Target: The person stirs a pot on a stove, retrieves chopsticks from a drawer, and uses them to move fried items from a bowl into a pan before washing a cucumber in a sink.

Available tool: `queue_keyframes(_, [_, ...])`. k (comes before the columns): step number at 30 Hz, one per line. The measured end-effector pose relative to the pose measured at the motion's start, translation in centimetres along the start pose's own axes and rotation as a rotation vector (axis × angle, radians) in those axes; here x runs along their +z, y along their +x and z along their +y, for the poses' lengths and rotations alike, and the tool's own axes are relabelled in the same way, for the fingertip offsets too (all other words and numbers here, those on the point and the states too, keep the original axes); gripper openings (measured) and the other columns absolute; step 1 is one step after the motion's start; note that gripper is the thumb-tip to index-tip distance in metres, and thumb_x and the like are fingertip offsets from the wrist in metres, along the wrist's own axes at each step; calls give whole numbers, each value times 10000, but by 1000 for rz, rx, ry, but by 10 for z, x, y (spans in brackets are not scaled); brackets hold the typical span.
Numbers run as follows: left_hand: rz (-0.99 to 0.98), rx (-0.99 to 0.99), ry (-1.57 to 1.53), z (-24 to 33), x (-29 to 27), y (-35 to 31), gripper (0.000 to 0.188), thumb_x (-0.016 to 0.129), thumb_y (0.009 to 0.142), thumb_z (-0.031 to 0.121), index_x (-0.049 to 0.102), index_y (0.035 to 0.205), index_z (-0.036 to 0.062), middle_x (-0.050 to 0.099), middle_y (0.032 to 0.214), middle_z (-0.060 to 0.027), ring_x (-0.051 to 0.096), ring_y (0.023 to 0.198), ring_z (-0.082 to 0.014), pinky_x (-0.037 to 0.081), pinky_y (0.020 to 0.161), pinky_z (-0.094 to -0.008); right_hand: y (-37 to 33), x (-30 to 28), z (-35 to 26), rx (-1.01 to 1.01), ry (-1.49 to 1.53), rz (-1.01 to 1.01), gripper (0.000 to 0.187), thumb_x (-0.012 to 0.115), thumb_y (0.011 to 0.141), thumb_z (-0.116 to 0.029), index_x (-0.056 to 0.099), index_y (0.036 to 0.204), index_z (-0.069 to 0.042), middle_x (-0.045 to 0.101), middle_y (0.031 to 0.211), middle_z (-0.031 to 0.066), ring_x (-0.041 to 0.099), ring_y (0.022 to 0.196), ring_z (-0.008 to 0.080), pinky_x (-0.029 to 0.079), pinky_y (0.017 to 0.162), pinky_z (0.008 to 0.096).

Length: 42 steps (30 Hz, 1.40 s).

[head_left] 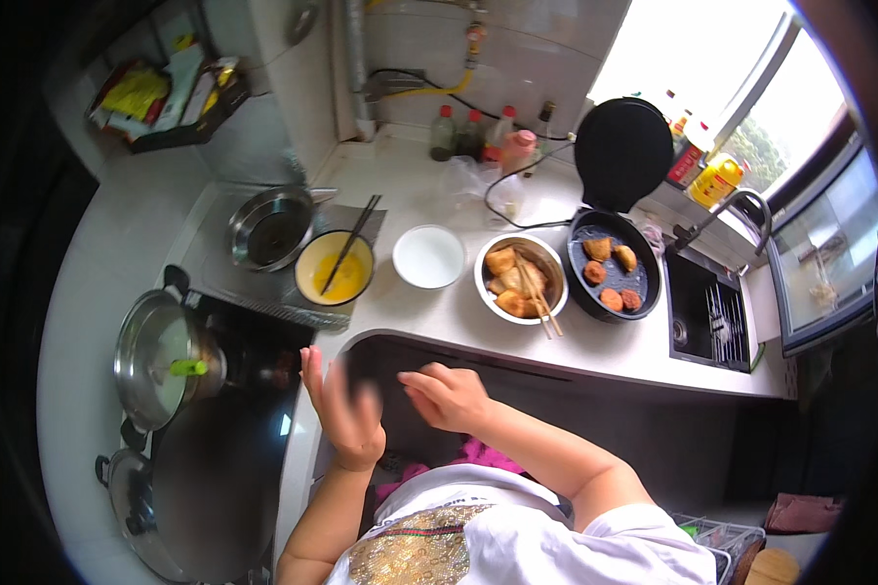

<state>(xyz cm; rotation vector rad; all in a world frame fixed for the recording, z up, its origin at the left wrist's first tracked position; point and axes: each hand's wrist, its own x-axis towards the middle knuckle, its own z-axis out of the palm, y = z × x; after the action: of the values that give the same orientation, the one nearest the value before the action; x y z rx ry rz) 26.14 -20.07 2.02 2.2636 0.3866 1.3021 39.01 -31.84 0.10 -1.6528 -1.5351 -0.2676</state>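
Observation:
My left hand point(349, 421) is raised in front of the counter's inner corner, fingers stretched and apart, partly smeared by motion. Nothing shows in it. To its right my right hand point(449, 395) has its fingers curled in, and no object shows in them. Both hands are apart from the dishes. Nearest on the counter are a bowl of beaten egg point(339, 283) with dark chopsticks point(353, 239) leaning in it, and a white bowl point(429, 256). A metal bowl point(487, 304) holds browned pieces of food, with wooden chopsticks point(535, 288) across it.
An electric pan point(578, 292), lid raised, holds several browned pieces. Beyond the counter are bottles point(444, 135); a sink point(688, 292) with a tap lies right. At left stand a steel pan point(249, 239), a steel pot point(127, 361) and a dark wok point(215, 487) on the stove.

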Motion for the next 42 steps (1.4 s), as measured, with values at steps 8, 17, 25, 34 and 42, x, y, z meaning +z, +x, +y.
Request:
queue_keyframes(8, [-135, -271, -277, 46, 125, -6, 434, 426, 899, 30, 351, 1314, -68, 259, 1428, -184, 256, 1331, -284, 201, 1089, -392, -115, -144, 147, 561, -446, 138, 299, 588, 750, -18, 588, 1036, -102, 577, 883, 78, 606, 665, 253, 499, 559, 341])
queue_keyframes(17, [-290, -488, -387, 104, 254, -9, 455, 466, 921, 89, 339, 1346, -14, 304, 1422, -118, 312, 1305, -237, 224, 1071, -373, -155, -138, 257, 67, -286, -347, 464, 576, 749, -127, 548, 1202, -229, 483, 1007, 77, 526, 813, 220, 467, 643, 334])
queue_keyframes(25, [-366, -254, 176, 92, 273, 4, 316, 579, 841, 139, 521, 1133, 31, 586, 1062, -116, 569, 998, -266, 475, 805, -335, -114, -118, 275, -7, -85, -139, 203, 632, 700, -163, 586, 889, -106, 492, 832, 53, 545, 770, 214, 476, 590, 319])
queue_keyframes(34, [-248, -1042, -844, 59, 317, 11, 446, 481, 941, 203, 376, 1321, -6, 436, 1305, -85, 423, 1172, -163, 328, 962, -271, -73, -142, 280, 397, -71, 176, 81, 656, 767, -125, 624, 836, -96, 606, 746, 82, 606, 676, 286, 495, 573, 330])
queue_keyframes(42, [-135, -1197, -784, 28, 310, 42, 390, 460, 947, 163, 398, 1271, -45, 445, 1291, -142, 421, 1192, -181, 309, 1021, -312, -79, -144, 285, 1332, 807, 928, 161, 620, 855, -163, 633, 865, -4, 638, 753, 90, 639, 620, 160, 536, 556, 256])
